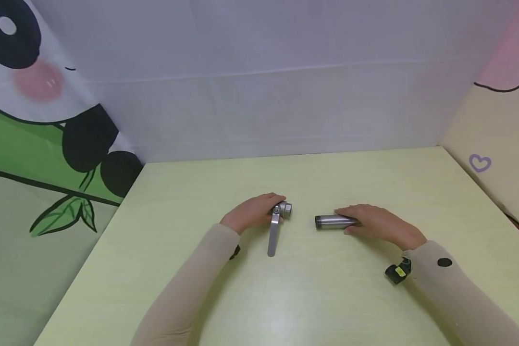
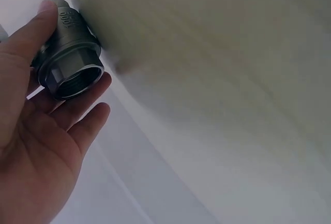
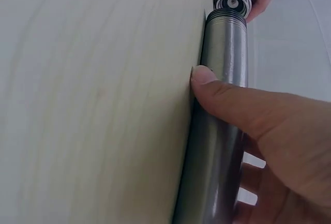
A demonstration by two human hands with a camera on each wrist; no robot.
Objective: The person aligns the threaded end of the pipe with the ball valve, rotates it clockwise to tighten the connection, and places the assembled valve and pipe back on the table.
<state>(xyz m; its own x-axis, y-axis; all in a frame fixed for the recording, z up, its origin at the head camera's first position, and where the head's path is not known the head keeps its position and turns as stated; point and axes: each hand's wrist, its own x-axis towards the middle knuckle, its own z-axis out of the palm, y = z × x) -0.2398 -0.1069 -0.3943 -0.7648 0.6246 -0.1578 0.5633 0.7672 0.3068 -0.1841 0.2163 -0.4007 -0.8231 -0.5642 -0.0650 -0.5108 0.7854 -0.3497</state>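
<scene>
Head view shows both hands over a pale wooden table (image 1: 281,302), each holding one metal piece. Left hand (image 1: 253,213) grips a valve (image 1: 285,210) between thumb and fingers; its flat handle (image 1: 273,238) points back toward the person. Right hand (image 1: 378,225) grips a steel pipe (image 1: 334,221), thumb on one side and fingers on the other, with the threaded end (image 3: 226,16) toward the valve. A gap separates the two pieces near the table's middle; whether either rests on the wood, I cannot tell. Behind stands a whitish wall (image 1: 277,105), and a purple heart (image 1: 480,163) marks the right-hand panel (image 1: 497,125).
</scene>
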